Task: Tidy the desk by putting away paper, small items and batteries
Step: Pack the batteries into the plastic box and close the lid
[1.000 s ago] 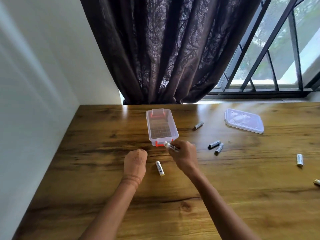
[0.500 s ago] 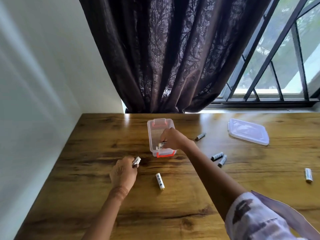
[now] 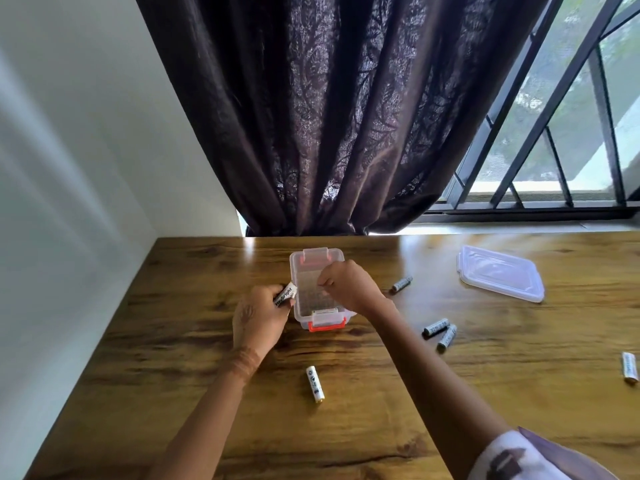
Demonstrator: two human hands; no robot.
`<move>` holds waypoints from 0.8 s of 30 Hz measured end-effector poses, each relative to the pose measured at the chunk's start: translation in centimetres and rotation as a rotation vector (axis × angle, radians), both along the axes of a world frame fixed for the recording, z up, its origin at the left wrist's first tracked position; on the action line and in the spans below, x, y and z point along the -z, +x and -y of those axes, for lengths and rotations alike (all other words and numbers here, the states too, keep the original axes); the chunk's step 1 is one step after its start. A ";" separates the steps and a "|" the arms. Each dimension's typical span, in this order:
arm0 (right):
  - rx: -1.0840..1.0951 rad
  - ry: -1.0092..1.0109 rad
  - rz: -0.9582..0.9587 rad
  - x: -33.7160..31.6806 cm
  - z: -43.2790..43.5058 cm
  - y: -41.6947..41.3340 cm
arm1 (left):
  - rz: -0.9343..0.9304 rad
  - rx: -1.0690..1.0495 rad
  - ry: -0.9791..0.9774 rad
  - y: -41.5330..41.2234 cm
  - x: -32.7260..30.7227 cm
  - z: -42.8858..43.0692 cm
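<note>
Your brown wood-grain desk (image 3: 173,358) fills the lower view, w/ a dark patterned curtain (image 3: 329,116) behind it and a barred window (image 3: 571,133) far right of your hands.

The clear rectangular plastic lid (image 3: 500,277) lies flat on the desk, well to the right of your right hand and apart from everything else.

The clear rectangular plastic box with orange latches (image 3: 313,292) sits between your two hands — open, lid off. One white battery (image 3: 324,311) lies inside at the near end, just below your right hand.

Your right hand (image 3: 349,289) hovers over the box's right half, fingers curled loosely downward; nothing visible in them, and I can't tell whether they pinch anything.

Your left hand (image 3: 258,315) is just left of the box, closed around a white-and-black labelled battery (image 3: 286,294), whose free end pokes up toward the box wall, nearly touching it.

Loose batts on the desk: a white battery with gold tip (image 3: 314,383) near you, below and between both wrists; a pair of grey-black batteries (image 3: 441,332) lying right of your right forearm, touching or nearly so; a single grey battery (image 3: 401,284) just right of your right hand; a white battery at the far right edge (image 3: 629,366), well apart from both hands.
</note>
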State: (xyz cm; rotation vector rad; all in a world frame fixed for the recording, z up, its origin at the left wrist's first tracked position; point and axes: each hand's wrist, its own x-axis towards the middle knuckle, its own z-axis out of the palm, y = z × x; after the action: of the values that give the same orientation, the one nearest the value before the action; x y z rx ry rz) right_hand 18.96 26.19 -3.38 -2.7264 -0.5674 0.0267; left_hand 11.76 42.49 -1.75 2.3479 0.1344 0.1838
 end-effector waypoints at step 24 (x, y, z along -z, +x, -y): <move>0.305 0.443 0.067 2.0 4.0 -6.5 | -0.057 0.413 0.424 7.8 3.2 4.2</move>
State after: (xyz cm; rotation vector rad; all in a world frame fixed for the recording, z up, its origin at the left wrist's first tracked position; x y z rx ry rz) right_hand 12.43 22.19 -5.35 -2.3532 -0.1432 -0.2394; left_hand 19.55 38.29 -4.93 2.7383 -0.3981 -0.0668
